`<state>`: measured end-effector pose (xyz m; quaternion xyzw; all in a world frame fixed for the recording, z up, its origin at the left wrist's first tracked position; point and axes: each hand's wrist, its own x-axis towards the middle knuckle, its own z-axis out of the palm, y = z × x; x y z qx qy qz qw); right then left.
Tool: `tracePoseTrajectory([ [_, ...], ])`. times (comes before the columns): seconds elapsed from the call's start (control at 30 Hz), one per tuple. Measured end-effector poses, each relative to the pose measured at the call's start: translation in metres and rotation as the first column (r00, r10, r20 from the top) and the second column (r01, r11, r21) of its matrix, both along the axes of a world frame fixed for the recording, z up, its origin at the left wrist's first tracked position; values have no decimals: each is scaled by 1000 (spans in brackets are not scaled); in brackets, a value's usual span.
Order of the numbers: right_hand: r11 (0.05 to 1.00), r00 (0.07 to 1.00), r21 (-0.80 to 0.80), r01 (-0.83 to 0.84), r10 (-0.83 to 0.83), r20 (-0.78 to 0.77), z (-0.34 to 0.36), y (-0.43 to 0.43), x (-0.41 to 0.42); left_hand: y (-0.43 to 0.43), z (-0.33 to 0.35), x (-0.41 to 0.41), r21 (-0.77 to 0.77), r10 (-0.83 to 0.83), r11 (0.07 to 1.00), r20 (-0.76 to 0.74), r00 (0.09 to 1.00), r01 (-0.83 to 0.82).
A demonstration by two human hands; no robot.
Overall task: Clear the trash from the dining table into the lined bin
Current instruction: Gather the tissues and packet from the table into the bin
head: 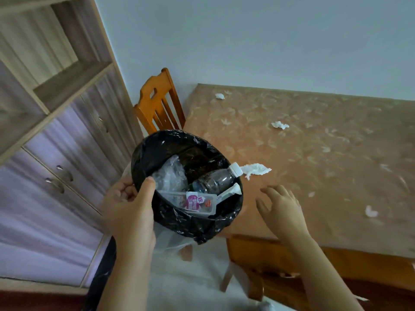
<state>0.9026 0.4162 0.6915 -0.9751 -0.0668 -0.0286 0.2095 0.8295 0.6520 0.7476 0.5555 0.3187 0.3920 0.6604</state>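
A: Report hand status.

B: Left hand [129, 205] grips the rim of the bin [143, 153], thumb over the black liner [202, 225], at the table's near-left corner. Right hand [280, 207] is empty, fingers spread wide, above the dining table [325, 153].

A: Trash position relative to the right hand?

B: Nearest crumpled tissue [254, 169] lies just beyond it, beside the bin rim. A second tissue [280, 125] lies farther back; a third [219, 96] near the far edge.

A: Bin contents?

B: Plastic bottle [215, 179], clear plastic bag [170, 176], pink-labelled tray [195, 202].
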Motion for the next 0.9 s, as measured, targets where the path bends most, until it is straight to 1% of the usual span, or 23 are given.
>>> tracePoseTrajectory([
  [0.1,1000,1000,-5,-15,15,-16,-3,45,-24,36,-3,-19,1,-45,999,-3,999,45],
  [0.17,1000,999,-13,-18,18,-35,-4,67,-35,56,-5,-27,-2,-44,999,-22,999,44],
  [0.33,999,998,-44,29,-31,-50,-5,85,-38,90,-8,-22,-5,-34,999,-65,997,34],
  [0.53,993,992,-32,112,-113,-47,-8,88,2,106,-14,26,6,-70,997,-72,995,71],
  [0.67,982,983,38,183,-182,-36,-11,88,33,111,-12,68,44,-115,992,-95,989,119],
  [0.9,955,956,57,291,-288,-50,-13,87,71,109,-13,136,34,-231,971,-83,969,235],
])
